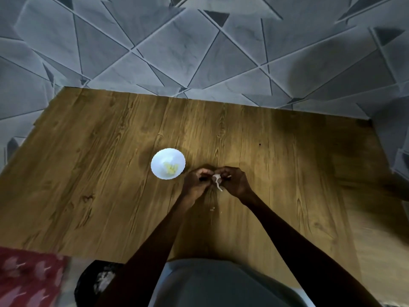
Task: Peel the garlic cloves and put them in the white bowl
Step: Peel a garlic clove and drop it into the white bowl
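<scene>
**Item 1. Garlic clove (pixel 216 178).** It is just above the table (pixel 287 165), near the middle of the board and held between both hands. A loose strip of skin (pixel 219 187) hangs from it toward 6 o'clock. Judged step: peeling in progress, clove not yet bare.

**Item 2. Left hand (pixel 197 181).** At 9 o'clock of the clove. Its fingers are curled inward with the tips pinching the clove's near end, probably to brace it against the pull.

**Item 3. Right hand (pixel 233 180).** At 3 o'clock of the clove. Its fingers are curled and pinching the clove's other end. Blur makes it impossible to tell which hand has the skin and which the flesh.

**Item 4. White bowl (pixel 156 161).** Stands upright on the table at 10 o'clock of the hands, close beside the left hand but not touching it. This is likely so that a finished clove needs only a short reach.

**Item 5. Peeled cloves (pixel 170 167).** A small yellowish heap low in the bowl, so part of the task is done.

**Item 6. Scraps (pixel 212 209).** Pale flecks on the table at 6 o'clock of the hands, probably where falling skin lands.

**Item 7. Black bin (pixel 88 282).** Below the table's near edge at 7 o'clock, with something pale inside it that cannot be identified.

**Item 8. Red cloth (pixel 28 278).** Patterned, at 8 o'clock off the table.
</scene>
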Demonstrator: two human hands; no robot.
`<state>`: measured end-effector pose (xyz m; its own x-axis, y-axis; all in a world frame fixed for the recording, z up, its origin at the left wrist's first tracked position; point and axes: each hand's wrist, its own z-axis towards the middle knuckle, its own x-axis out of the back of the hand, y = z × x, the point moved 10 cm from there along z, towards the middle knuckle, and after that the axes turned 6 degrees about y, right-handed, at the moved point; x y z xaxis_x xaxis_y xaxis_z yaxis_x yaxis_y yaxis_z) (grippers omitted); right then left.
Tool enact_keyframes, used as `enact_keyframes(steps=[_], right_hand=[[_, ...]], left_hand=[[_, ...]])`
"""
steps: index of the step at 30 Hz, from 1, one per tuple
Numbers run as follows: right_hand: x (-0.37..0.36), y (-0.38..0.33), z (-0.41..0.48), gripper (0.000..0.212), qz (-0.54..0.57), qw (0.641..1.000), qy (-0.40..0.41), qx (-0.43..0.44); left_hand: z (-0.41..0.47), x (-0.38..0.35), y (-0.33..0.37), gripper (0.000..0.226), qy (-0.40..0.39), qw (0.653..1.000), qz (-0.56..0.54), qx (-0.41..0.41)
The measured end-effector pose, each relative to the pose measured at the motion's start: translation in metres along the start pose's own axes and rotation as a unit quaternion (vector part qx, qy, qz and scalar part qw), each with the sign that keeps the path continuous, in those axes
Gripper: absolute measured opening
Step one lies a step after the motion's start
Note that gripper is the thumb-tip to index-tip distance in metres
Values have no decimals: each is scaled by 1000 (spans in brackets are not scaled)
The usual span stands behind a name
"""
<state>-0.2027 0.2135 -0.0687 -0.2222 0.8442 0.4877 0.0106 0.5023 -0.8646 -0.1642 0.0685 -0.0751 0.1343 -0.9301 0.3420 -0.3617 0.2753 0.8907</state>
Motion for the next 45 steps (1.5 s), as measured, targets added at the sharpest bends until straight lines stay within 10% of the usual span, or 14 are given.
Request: enact_keyframes(steps=[18,35,45], right_hand=[[22,14,-12,30,244,961,-62,-117],[29,6,-7,21,133,986,-8,-98],[25,19,-9,15,79,990,6,-118]], left_hand=[[1,-28,2,21,-51,993,-79,77],[-13,-24,52,23,27,989,105,-101],[-14,-40,38,36,10,985,153,-74]])
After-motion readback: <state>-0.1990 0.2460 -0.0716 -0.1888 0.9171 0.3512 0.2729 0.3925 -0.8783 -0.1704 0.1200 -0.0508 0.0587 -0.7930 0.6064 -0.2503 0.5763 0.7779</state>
